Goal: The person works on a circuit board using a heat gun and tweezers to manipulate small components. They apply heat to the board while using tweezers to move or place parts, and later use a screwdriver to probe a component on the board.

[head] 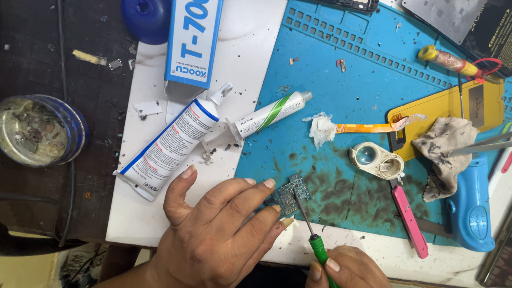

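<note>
A small circuit board (289, 194), dark blue-green and crowded with tiny silvery components, lies flat just past the left hand's fingertips (269, 183), its near edge tucked under them and its corner angled away. A thin screwdriver (309, 226) (green handle, slim dark metal shaft) stands tilted, its handle pinched between the right hand's fingers (332, 265) and its tip resting on the board's near right corner, just beside the left hand's lowest fingertip. The shaft leans up and to the left from the handle.
</note>
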